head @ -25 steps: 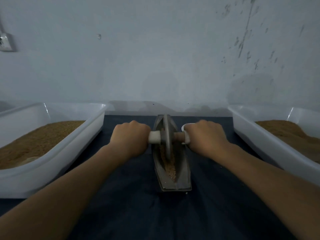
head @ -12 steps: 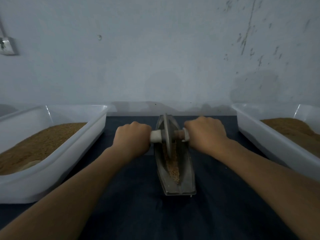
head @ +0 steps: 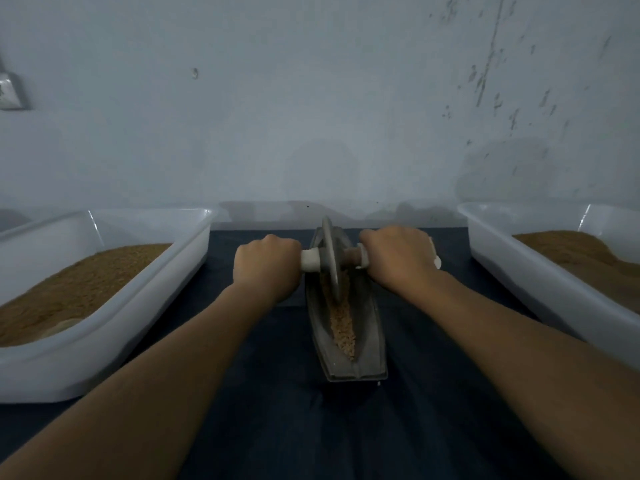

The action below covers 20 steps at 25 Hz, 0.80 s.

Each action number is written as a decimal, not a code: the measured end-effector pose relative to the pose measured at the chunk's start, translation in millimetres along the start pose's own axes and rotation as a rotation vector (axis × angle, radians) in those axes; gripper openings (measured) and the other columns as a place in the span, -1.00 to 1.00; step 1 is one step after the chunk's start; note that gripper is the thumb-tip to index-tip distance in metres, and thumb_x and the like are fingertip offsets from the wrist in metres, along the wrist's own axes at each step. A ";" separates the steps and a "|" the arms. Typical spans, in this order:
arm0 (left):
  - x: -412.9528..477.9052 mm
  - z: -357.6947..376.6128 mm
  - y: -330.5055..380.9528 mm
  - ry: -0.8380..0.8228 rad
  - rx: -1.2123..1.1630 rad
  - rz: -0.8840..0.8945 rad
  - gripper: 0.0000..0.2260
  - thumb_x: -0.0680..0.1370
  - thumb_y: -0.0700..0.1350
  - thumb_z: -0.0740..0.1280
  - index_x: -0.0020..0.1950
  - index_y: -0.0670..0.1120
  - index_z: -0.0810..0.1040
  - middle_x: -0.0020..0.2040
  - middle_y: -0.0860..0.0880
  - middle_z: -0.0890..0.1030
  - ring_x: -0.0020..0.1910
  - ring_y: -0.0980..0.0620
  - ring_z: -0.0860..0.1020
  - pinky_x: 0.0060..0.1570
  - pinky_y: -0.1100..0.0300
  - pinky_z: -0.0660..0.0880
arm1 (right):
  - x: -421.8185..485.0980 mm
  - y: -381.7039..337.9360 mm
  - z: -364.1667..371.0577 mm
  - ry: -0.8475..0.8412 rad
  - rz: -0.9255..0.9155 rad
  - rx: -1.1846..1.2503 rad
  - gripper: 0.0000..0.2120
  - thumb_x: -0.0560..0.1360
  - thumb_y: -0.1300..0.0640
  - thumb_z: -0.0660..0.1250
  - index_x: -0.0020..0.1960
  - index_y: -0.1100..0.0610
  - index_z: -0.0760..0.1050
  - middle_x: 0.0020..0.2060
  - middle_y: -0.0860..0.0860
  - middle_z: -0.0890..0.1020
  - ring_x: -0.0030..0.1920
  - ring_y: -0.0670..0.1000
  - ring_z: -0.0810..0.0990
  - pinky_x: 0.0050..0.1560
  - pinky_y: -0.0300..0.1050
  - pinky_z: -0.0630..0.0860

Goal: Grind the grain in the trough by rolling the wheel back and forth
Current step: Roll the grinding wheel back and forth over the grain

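The wheel (head: 329, 261) stands between left hand (head: 266, 268) and right hand (head: 394, 258) — far along trough (head: 369, 344).

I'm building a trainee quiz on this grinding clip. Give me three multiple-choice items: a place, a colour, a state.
1. Where in the trough is the wheel? A near end; B far end; C outside it.
2. What colour is the cloth underneath? A dark blue; B red; C white.
3. What are the hands doing? A both grip the handle; B both lie flat; C one is lifted away.
Answers: B, the wheel stands near the far tip; A, the cloth is dark blue; A, left hand and right hand each wrap the handle.
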<state>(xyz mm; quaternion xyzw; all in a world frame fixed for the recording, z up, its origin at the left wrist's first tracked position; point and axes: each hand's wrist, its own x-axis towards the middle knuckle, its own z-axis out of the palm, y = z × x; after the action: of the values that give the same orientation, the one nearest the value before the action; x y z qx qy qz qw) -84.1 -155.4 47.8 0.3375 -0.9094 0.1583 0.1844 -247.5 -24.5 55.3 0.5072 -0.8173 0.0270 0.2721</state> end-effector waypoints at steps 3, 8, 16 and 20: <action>-22.6 -0.6 -9.4 0.089 0.012 0.125 -0.86 0.45 0.02 0.41 -0.19 0.09 0.45 -0.37 0.10 0.29 -0.48 0.11 0.21 -0.47 0.20 0.14 | -26.1 8.8 -7.6 -0.051 -0.056 0.048 -0.78 0.47 0.01 0.36 -0.23 -0.07 0.33 -0.29 -0.10 0.45 -0.32 0.01 0.43 -0.39 -0.13 0.22; -31.5 -4.1 -8.5 0.195 0.126 0.185 -0.60 0.27 0.01 0.52 -0.29 0.10 0.25 -0.44 0.11 0.08 -0.53 0.12 0.00 -0.49 0.27 -0.04 | -48.8 12.8 -0.5 0.111 -0.081 -0.101 -0.73 0.35 0.00 0.40 -0.28 -0.06 0.28 -0.38 -0.11 0.43 -0.44 -0.02 0.34 -0.46 -0.20 -0.03; -11.7 4.7 -11.4 0.083 0.015 0.101 -0.95 0.48 0.00 0.36 -0.11 0.09 0.50 -0.36 0.08 0.30 -0.47 0.08 0.22 -0.47 0.17 0.17 | -15.3 12.8 5.5 -0.018 -0.081 0.004 -0.70 0.48 0.00 0.43 -0.22 -0.08 0.28 -0.32 -0.12 0.43 -0.36 -0.02 0.40 -0.44 -0.14 0.24; -33.5 -3.5 -18.7 0.279 0.098 0.266 -0.61 0.19 0.05 0.54 -0.32 0.11 0.30 -0.43 0.14 0.00 -0.50 0.15 -0.09 -0.47 0.33 -0.10 | -53.2 18.3 -3.0 0.127 -0.116 -0.078 -0.62 0.15 -0.05 0.48 -0.38 -0.09 0.24 -0.48 -0.20 0.15 -0.48 -0.22 0.03 -0.46 -0.32 -0.11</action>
<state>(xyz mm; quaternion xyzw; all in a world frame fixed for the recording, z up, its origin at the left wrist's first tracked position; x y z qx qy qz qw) -47.1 -148.8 39.1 0.1976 -0.9029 0.2704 0.2694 -243.7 28.6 36.9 0.5398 -0.7682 0.0115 0.3440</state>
